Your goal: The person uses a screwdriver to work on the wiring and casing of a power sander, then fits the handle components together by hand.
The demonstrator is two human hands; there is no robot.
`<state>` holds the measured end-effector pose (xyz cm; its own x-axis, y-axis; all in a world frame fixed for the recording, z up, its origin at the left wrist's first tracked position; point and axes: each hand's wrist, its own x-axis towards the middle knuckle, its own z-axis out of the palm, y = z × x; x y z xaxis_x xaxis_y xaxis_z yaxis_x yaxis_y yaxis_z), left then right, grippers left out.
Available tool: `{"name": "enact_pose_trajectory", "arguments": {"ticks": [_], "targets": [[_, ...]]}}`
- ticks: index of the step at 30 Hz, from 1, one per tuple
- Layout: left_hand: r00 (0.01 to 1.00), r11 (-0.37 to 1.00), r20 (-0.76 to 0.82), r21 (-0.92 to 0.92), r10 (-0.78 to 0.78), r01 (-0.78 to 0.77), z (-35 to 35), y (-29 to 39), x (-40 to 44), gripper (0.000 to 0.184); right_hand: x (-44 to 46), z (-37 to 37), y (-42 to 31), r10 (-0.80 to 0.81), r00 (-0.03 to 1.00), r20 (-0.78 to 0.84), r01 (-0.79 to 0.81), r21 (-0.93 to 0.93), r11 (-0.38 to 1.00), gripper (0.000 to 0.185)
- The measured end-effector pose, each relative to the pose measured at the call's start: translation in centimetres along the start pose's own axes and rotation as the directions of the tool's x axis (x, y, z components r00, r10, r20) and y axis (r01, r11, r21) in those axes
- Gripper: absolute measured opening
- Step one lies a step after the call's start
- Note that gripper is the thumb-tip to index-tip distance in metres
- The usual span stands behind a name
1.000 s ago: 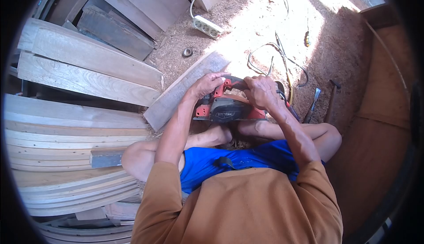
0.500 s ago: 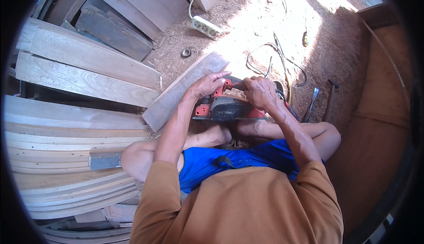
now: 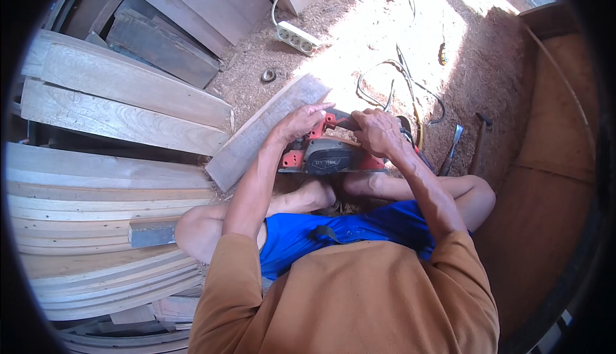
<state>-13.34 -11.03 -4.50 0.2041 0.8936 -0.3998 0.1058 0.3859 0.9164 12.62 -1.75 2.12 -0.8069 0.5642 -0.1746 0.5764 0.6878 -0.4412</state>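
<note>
Fingers (image 3: 364, 119) of the right hand (image 3: 380, 134) were closed around the handle of a red-and-black power planer (image 3: 329, 158); left hand (image 3: 299, 124) fingers gripped its front end, tips partly hidden. Planer sat between and just below both hands. Grey plank (image 3: 250, 147) lay beside the left fingers, stacked boards (image 3: 122, 107) farther left. Ahead of the fingers: tape roll (image 3: 268, 81), power strip (image 3: 297, 38). Right of them: chisel (image 3: 452, 150), then hammer (image 3: 479, 143), on the shavings-covered floor (image 3: 465, 91).
</note>
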Motion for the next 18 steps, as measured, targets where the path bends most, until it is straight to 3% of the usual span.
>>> {"name": "enact_pose_trajectory", "arguments": {"ticks": [7,13,16,18], "targets": [[1.000,1.000,-0.017,0.003,0.000,0.000,0.1,0.2,-0.2,0.056,0.2,0.0,-0.1,0.023,1.000,-0.010,-0.023,-0.014,1.000,0.027],[0.999,0.995,-0.037,0.101,-0.021,0.025,0.2,0.2,0.1,0.055,0.1,-1.2,-0.5,0.094,0.991,0.099,-0.096,0.015,0.995,0.024],[0.992,0.986,-0.055,0.111,-0.115,0.120,0.4,0.4,0.2,0.054,-0.1,-0.4,-0.3,0.003,1.000,-0.030,-0.005,-0.070,0.998,0.026],[0.991,0.983,-0.068,0.138,-0.116,0.125,0.5,0.7,0.2,0.054,0.1,0.0,0.0,0.000,1.000,-0.021,-0.001,-0.077,0.997,0.026]]}}
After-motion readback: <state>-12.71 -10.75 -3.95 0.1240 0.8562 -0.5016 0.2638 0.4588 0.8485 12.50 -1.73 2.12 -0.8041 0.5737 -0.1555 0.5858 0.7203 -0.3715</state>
